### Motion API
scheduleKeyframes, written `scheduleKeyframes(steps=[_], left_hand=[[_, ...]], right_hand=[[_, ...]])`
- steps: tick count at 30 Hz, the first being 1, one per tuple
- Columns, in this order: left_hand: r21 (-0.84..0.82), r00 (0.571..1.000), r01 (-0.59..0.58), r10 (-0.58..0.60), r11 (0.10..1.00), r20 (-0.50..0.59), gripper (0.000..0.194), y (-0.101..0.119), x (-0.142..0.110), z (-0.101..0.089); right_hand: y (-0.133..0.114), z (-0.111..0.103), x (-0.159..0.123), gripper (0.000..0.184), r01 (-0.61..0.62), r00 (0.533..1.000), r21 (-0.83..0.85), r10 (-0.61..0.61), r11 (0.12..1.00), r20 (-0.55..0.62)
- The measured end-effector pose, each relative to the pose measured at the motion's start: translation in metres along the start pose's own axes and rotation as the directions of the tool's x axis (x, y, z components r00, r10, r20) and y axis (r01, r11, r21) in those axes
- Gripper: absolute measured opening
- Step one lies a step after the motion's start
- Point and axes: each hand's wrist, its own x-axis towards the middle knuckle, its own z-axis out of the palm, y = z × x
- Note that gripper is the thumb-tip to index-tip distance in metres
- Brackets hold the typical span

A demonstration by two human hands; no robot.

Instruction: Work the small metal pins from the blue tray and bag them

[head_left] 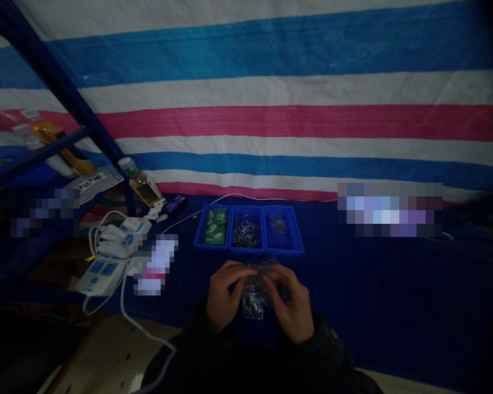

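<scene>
Between my two hands is a small clear plastic bag [253, 306], hanging down toward me over the table. My left hand [225, 293] pinches its upper left edge, thumb against fingers. The upper right edge is pinched by my right hand [291, 303]. What the bag holds is too dark to make out. Just beyond my hands stand three joined blue bins. Green and whitish small pieces fill the left bin [196, 243]. Loose metal screws or pins [245, 232] lie in the middle one. A small clear bag [277, 224] with brownish contents rests in the right bin [298, 241].
A white power strip [102, 273] with plugs and cables sits at the left. Behind it lean a bottle of yellow liquid [142, 183] and a dark blue box [175, 204]. Blurred patches cover items at left and right. A striped tarp [271, 120] hangs behind the blue table [373, 306].
</scene>
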Motion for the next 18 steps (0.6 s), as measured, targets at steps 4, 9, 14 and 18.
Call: scheduleKeyframes(steps=[4, 9, 14, 18], left_hand=[[0.011, 0.998, 0.049, -0.049, 0.999, -0.036, 0.019, -0.0026, -0.0005, 0.0005], [0.020, 0.999, 0.028, -0.027, 0.999, -0.039, 0.012, -0.0017, 0.0010, 0.0007], [0.055, 0.996, -0.009, 0.015, 0.998, -0.093, 0.008, 0.0009, 0.0023, 0.0012], [0.042, 0.996, -0.016, 0.019, 0.999, -0.084, 0.006, 0.0013, 0.0009, 0.0016]], right_hand=[[-0.0070, -0.0044, 0.0026, 0.019, 0.040, 0.999, -0.007, -0.039, 0.999, 0.025], [-0.0099, -0.0055, 0.0037, 0.023, 0.072, 0.996, -0.015, -0.071, 0.997, 0.061], [-0.0085, -0.0040, 0.0065, 0.013, 0.099, 0.994, -0.045, -0.096, 0.994, 0.058], [-0.0082, -0.0039, 0.0078, 0.012, 0.112, 0.994, -0.073, -0.110, 0.991, 0.025]])
